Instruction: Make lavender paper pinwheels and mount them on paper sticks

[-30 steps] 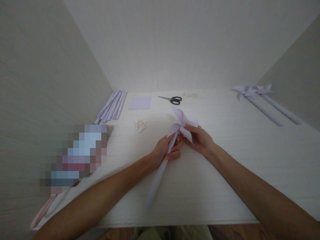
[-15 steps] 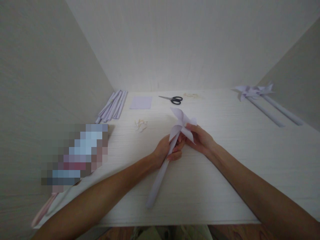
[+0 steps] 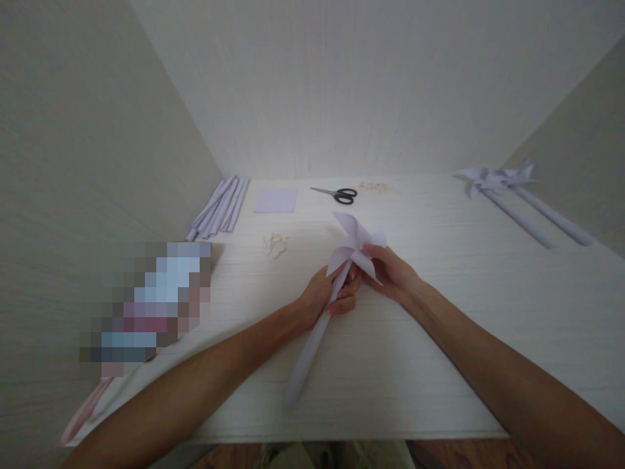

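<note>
A pale lilac paper pinwheel (image 3: 349, 229) is held over the table's middle, its rolled paper stick (image 3: 312, 348) slanting down toward the front edge. My left hand (image 3: 328, 296) is closed round the upper part of that stick, below the blades. My right hand (image 3: 390, 270) pinches the pinwheel from the right, with the thumb near its centre and the other fingers behind the blades. What lies behind the centre is hidden.
At the back lie black-handled scissors (image 3: 344, 195), a square paper sheet (image 3: 276, 200) and rolled paper sticks (image 3: 219, 208). Small pale strips (image 3: 276, 243) lie left of centre, more pieces (image 3: 374, 187) behind. Two finished-looking pinwheels (image 3: 520, 218) rest far right. A blurred object (image 3: 161, 293) stands left.
The pinwheel's blades have shifted and spread slightly between my hands. Both hands stay almost in the same place, and nothing on the table has moved.
</note>
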